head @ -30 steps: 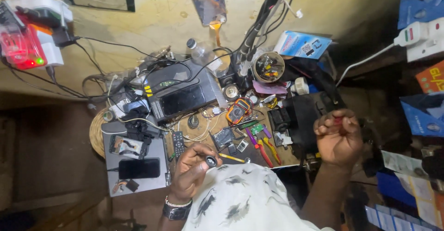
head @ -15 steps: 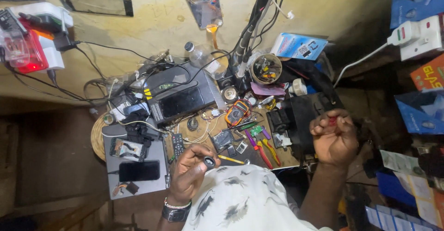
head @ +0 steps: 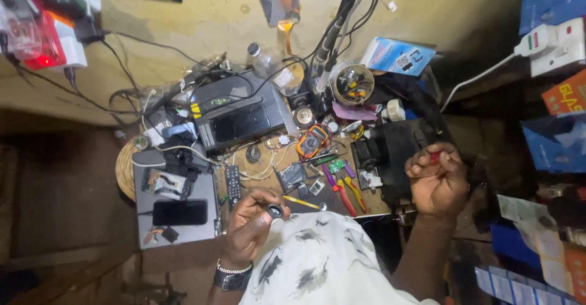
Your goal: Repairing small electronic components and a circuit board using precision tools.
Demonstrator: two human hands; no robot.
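The small black ring-shaped part [head: 275, 210] sits pinched between the fingertips of the left hand [head: 253, 227], just in front of the near edge of the bench [head: 378, 206]. The fingers are clamped on it, the palm turned up and the wrist, with its metal watch [head: 232, 276], bent back toward the body. A steady job here likely asks for a light, even pinch on the rim so the part neither tips nor slips, with the forearm braced close to the chest.

To the right of the ring, the right hand [head: 437, 182] is raised with its fingers curled together around a small red object [head: 434, 157]; what that object is cannot be told. Beyond the ring lie a yellow-handled tool [head: 300, 202], red-handled pliers [head: 345, 196] and an orange multimeter [head: 312, 140]. Left of the ring, a dark phone [head: 180, 212] rests on a grey tray [head: 141, 232].
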